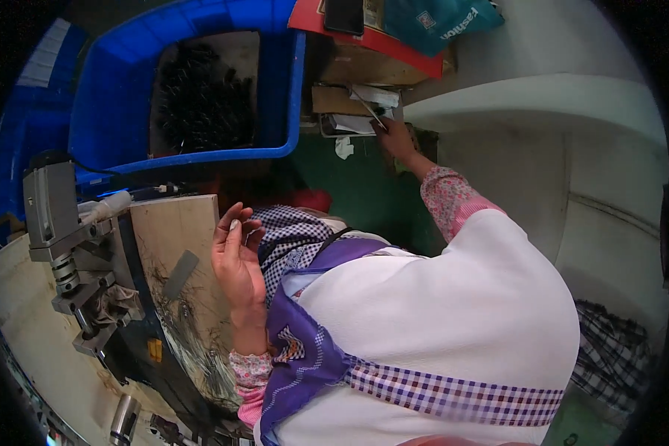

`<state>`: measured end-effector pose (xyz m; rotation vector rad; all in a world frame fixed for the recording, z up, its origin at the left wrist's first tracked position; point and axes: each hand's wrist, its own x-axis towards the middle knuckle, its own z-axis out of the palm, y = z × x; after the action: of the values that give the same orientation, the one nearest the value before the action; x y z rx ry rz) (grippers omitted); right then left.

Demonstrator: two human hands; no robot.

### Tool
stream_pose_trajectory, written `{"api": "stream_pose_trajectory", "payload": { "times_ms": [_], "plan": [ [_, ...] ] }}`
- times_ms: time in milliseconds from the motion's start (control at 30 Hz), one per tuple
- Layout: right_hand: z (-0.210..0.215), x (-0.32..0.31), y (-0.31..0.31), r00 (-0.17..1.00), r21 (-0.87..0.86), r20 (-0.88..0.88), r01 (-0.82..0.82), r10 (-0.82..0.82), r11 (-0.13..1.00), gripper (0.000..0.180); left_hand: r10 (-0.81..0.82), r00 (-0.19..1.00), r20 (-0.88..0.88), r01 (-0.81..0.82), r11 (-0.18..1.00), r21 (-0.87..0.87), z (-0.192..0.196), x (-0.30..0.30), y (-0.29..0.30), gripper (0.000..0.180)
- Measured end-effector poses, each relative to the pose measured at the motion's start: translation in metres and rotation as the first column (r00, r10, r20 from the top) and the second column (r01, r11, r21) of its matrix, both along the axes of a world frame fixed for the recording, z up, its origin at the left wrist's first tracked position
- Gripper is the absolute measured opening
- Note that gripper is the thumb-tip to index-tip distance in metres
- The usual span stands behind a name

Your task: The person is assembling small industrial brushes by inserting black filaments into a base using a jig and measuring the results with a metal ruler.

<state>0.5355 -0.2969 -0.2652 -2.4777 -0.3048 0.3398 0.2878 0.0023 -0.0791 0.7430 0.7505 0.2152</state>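
While the left hand (238, 256) hung loose, the right hand (397, 141) pinched 1 thin tool (367, 105) over the tray (360, 135) — a light, steady grip seemed best.

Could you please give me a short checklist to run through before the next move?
1. Left hand free: ok; fingers loosely curled, no object seen in it.
2. Right hand secure on the thin rod: cannot tell; fingertips meet its lower end, but the hold is unclear.
3. Dark pieces contained: ok; heaped inside the blue bin.
4. Wooden board free of loose strands: not ok; they lie scattered over its near part.
5. Grey strip apart from the left hand: ok; it lies on the board to the hand's left.
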Motion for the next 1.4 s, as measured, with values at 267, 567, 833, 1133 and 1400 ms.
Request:
{"api": "stream_pose_trajectory", "payload": {
  "times_ms": [267,567,833,1133,1400],
  "plan": [
    [-0.052,0.033,-0.031,0.982,-0.384,0.089,-0.118,0.164,0.916,0.026,0.078,0.996,-0.033,-0.079,0.997,-0.015,0.000,-0.003,-0.001,0.026],
    [-0.080,0.054,-0.023,0.937,-0.624,0.115,-0.190,0.330,0.758,0.025,0.056,0.995,-0.087,-0.059,0.998,-0.031,-0.002,-0.001,-0.005,0.025],
    [-0.028,0.058,-0.013,0.984,-0.586,-0.037,-0.161,0.172,0.794,0.023,0.012,0.995,-0.095,-0.018,0.998,-0.060,-0.002,0.004,-0.003,0.025],
    [0.217,-0.003,0.147,0.628,0.588,-0.638,0.023,0.446,0.809,0.012,-0.253,0.961,-0.113,0.277,0.883,0.378,0.031,0.022,0.010,0.022],
    [0.265,-0.101,0.308,0.135,0.833,-0.515,-0.153,0.847,0.531,0.012,-0.022,0.997,0.068,-0.002,0.940,0.340,0.053,-0.054,0.048,0.019]
  ]
}}
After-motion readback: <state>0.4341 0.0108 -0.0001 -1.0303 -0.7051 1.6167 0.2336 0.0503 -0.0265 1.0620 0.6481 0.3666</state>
